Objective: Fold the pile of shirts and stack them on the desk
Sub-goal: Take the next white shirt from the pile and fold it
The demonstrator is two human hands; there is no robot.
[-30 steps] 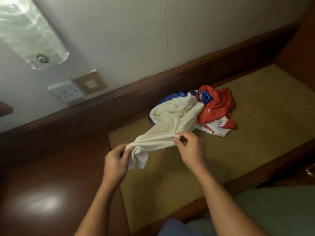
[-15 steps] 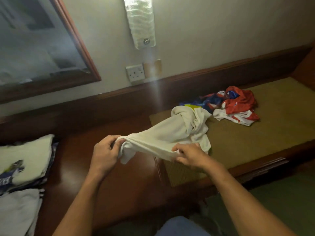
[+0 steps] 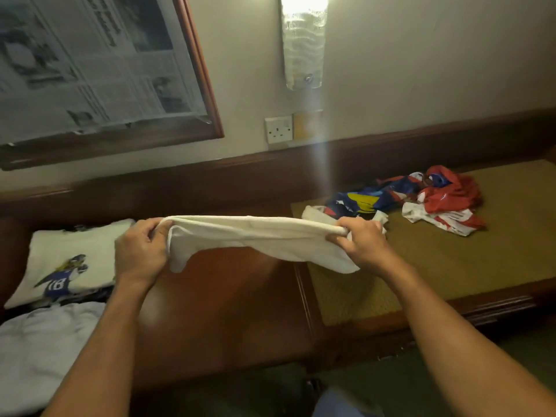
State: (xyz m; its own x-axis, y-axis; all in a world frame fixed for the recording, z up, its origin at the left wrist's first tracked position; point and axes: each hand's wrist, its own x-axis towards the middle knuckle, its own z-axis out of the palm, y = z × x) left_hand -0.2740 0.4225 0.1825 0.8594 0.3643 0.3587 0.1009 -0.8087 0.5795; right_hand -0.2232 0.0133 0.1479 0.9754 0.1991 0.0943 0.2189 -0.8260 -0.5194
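The cream shirt is stretched into a thick, rope-like band between the two hands, clear above the dark wooden worktop. That bunching is the likeliest trouble. If it is laid down like this, hidden twists and doubled layers would probably fold in crooked and leave a lumpy bundle that sits badly on a stack. Its cloth looks soft and plain, rolled over along the top edge, with loose flaps sagging below each grip. The left hand has its fingers curled round one bunched end and the right hand clutches the other. Just beyond the right hand, white cloth lies against the pile of blue and red shirts. I cannot tell whether it belongs to this shirt, but if so a pull could drag the pile along. Outside the left hand sits the folded stack, close enough that a swinging flap might ruffle it.
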